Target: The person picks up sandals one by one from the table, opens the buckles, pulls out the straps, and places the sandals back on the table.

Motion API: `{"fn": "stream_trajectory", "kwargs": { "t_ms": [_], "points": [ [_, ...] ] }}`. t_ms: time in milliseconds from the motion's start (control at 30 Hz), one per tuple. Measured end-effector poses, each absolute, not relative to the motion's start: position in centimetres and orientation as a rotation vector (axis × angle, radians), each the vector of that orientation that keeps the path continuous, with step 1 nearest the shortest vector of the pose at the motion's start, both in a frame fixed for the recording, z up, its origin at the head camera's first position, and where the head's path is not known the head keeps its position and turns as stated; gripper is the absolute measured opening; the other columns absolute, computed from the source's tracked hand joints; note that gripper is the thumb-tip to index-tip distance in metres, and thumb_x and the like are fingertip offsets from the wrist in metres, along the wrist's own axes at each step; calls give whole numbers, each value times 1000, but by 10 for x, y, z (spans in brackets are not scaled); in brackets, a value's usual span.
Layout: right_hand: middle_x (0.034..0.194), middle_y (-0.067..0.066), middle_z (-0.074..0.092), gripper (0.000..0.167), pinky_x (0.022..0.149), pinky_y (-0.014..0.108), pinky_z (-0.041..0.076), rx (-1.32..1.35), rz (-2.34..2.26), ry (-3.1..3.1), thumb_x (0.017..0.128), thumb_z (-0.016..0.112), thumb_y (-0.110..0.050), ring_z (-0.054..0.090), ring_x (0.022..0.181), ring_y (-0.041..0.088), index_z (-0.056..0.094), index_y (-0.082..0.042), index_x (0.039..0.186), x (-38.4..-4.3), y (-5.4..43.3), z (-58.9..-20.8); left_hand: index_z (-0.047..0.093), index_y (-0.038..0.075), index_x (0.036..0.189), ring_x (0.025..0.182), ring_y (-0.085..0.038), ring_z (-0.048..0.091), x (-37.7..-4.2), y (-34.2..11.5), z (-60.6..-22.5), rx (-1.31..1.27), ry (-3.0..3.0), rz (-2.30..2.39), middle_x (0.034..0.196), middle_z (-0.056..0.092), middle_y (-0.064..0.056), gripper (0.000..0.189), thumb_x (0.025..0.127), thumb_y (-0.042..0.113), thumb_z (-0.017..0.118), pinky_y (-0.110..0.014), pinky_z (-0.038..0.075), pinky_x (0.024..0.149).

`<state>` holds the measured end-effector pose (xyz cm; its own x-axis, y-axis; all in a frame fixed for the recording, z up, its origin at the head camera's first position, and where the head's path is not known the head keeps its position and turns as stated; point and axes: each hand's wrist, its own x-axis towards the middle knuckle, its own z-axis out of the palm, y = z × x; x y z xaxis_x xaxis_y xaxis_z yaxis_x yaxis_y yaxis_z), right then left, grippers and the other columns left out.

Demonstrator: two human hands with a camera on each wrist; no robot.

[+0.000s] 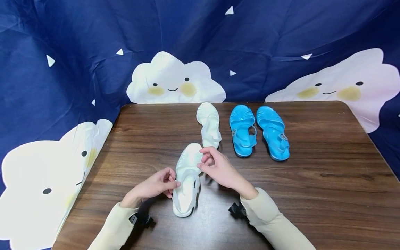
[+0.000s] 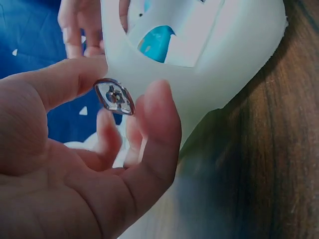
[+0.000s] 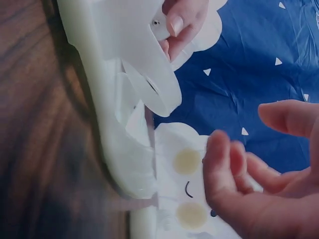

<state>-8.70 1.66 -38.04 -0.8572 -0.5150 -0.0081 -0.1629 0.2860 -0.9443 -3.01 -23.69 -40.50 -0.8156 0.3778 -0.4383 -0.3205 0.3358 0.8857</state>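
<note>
A white sandal (image 1: pixel 186 180) stands sole-down on the table, toe pointing away. My left hand (image 1: pixel 159 184) is at its left side; thumb and curled fingers are around the small metal buckle (image 2: pixel 114 97) by the strap. In the right wrist view, the left thumb lies along the sandal's edge. Beside the sandal's toe hovers my right hand (image 1: pixel 220 168), thumb and loosely bent fingers apart with nothing between them. The right wrist view also shows the right hand (image 3: pixel 264 174) away from the sandal's strap (image 3: pixel 157 89). A second white sandal (image 1: pixel 209 125) lies just beyond.
Two blue sandals, one on the left (image 1: pixel 242 130) and one on the right (image 1: pixel 273 132), stand side by side at the back, right of the far white sandal. A blue cloth with clouds (image 1: pixel 175 21) hangs behind the brown wooden table (image 1: pixel 328 156).
</note>
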Motion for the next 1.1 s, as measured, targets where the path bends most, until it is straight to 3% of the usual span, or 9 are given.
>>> {"fn": "stream_trajectory", "kwargs": {
  "t_ms": [133, 333, 700, 933, 1100],
  "points": [
    [115, 16, 55, 51, 78, 28, 50, -442, -1580, 2180, 89, 66, -18, 60, 94, 18, 46, 0, 133, -82, 19, -385, 36, -4, 116, 68, -16, 55, -27, -236, -404, -30, 2011, 1542, 83, 49, -3, 41, 92, 16, 63, -30, 56, 60],
    [121, 19, 50, 63, 72, 37, 55, -222, -1567, 2000, 90, 65, -21, 65, 84, 23, 34, 1, 141, -71, 23, -394, 30, -5, 133, 75, -18, 57, -24, -236, -401, -93, 1999, 1544, 87, 50, -7, 59, 93, 24, 63, -35, 57, 59],
    [119, 22, 55, 72, 72, 37, 59, -189, -1590, 1662, 91, 61, -16, 65, 86, 24, 18, 7, 145, -58, 21, -410, 30, -1, 134, 82, -19, 55, -23, -234, -401, -203, 1962, 1563, 100, 47, -14, 59, 96, 34, 58, -41, 59, 63],
    [114, 20, 60, 81, 71, 38, 59, -209, -1585, 1563, 92, 62, -18, 66, 83, 23, 9, 6, 148, -53, 15, -414, 18, 4, 146, 84, -20, 53, -22, -235, -403, -181, 1905, 1562, 105, 45, -16, 70, 98, 40, 54, -44, 59, 64],
    [110, 19, 63, 84, 71, 38, 60, -203, -1590, 1481, 92, 61, -19, 67, 78, 21, 5, 4, 149, -50, 11, -418, 18, 5, 149, 87, -22, 57, -23, -236, -404, -122, 1869, 1543, 110, 50, -19, 71, 99, 44, 50, -46, 59, 63]
  ]
}}
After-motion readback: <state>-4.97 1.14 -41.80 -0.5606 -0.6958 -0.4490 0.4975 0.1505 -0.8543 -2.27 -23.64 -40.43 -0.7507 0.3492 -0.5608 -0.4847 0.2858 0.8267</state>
